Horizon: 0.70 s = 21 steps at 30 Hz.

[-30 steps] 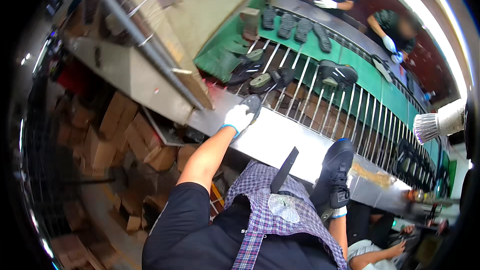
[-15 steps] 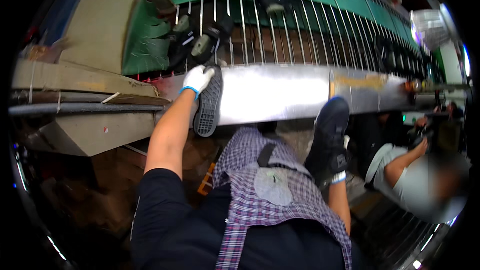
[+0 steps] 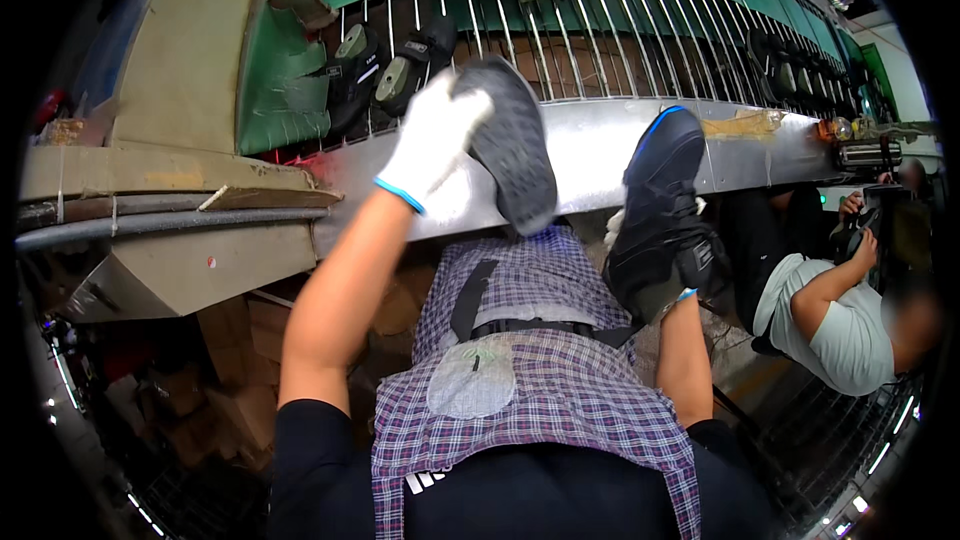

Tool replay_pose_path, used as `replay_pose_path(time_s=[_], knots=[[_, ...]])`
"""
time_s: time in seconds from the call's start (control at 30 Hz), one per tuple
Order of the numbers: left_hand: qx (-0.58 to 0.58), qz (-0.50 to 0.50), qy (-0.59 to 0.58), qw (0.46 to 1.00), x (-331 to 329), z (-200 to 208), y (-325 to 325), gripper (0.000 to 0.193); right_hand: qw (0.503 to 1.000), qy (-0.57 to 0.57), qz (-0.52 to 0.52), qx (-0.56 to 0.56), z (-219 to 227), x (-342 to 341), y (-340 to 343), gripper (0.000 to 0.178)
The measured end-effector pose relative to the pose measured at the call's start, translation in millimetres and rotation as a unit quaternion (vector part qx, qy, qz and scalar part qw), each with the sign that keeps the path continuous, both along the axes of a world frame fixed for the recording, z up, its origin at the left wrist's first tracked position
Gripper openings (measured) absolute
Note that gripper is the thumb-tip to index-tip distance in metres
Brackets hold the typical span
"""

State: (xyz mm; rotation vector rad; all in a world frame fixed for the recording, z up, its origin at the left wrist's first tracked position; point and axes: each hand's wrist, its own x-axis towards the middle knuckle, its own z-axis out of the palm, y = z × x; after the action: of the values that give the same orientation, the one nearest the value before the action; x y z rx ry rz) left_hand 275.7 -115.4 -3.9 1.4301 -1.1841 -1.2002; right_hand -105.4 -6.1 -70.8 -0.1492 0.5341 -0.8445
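I've got my left hand (image 3: 437,145) keeping a grip on a dark sole (image 3: 515,150) by the metal counter (image 3: 590,165); right hand (image 3: 614,229), mostly hidden, is holding a black shoe (image 3: 660,225) nearby.

Loose sole (image 3: 515,155) is hanging at 12 o'clock over the worktop (image 3: 590,170), left hand (image 3: 435,145) gripping it from its 10 o'clock side. Held shoe (image 3: 660,210) is sitting at 3, right hand (image 3: 613,227) mostly hiding behind. Rod rack (image 3: 570,50) is running behind the worktop: two shoes (image 3: 410,70) are resting there at 11, a shoe row (image 3: 785,70) at 2. Pipe (image 3: 180,225) is jutting at 9, boxes (image 3: 240,390) are lying at 8, co-worker (image 3: 825,315) is staying just past 3.
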Motion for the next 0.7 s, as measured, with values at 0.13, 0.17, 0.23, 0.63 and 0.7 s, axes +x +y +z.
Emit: replay_pose_path(time_s=[0.13, 0.17, 0.23, 0.63, 0.7], knots=[[0.044, -0.141, -0.073, 0.986, -62, -59, 56, 0.064, 0.988, -0.141, 0.023, 0.051, -28, 19, 10, 0.126], [0.099, -0.128, -0.046, 0.986, -77, -83, 71, 0.064, 0.991, -0.119, 0.051, 0.014, -45, 13, 18, 0.124], [0.126, -0.044, 0.144, 0.981, -93, -79, 85, 0.064, 0.997, -0.043, 0.025, 0.059, -81, 7, 39, 0.116], [0.035, -0.155, 0.098, 0.982, -79, -85, 76, 0.054, 0.970, 0.091, -0.007, 0.225, -97, 30, 67, 0.076], [0.014, -0.201, 0.080, 0.976, -74, -77, 71, 0.073, 0.965, 0.105, 0.003, 0.240, -107, 33, 76, 0.074]])
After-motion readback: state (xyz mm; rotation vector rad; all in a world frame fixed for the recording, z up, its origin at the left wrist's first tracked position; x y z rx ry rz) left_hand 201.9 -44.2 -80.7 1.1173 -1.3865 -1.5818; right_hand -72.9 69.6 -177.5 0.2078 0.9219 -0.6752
